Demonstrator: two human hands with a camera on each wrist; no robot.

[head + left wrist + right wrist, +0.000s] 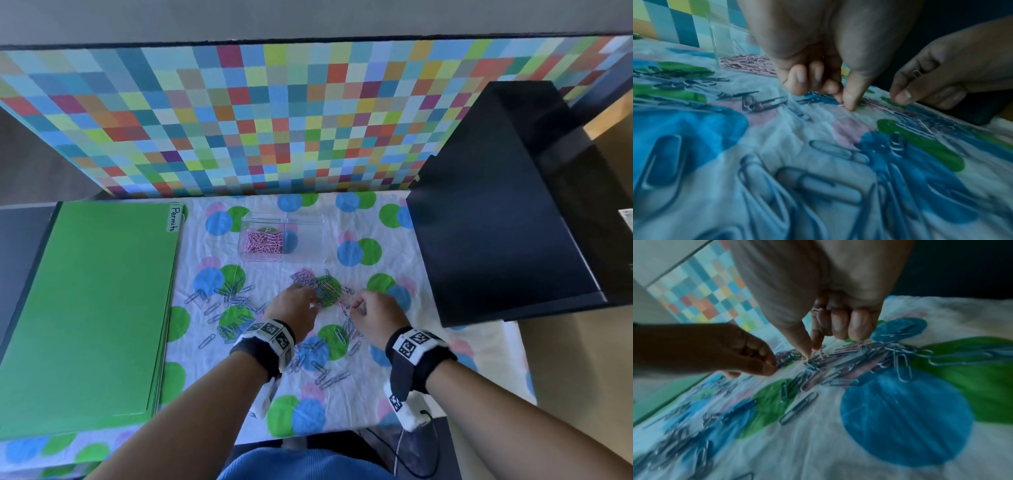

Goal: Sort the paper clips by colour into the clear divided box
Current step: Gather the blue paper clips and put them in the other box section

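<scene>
The clear divided box [310,236] stands at the back of the cloth, with pink clips [263,241] heaped in its left compartment. A mixed pile of pink and blue clips [323,287] lies just in front of both hands. My left hand [312,303] pinches the end of a pink clip [841,105] between thumb and forefinger, down on the cloth. My right hand [356,305] keeps pink clips [817,313] tucked in its curled fingers, while its thumb and forefinger pinch at the pile [818,363]. Loose blue clips [226,298] lie scattered to the left and below [325,371].
A green folder [96,308] labelled "Permits" covers the table's left side. A black box [496,222] stands on the right. A checkered panel [274,120] closes the back. The spotted cloth [376,397] runs to the near table edge.
</scene>
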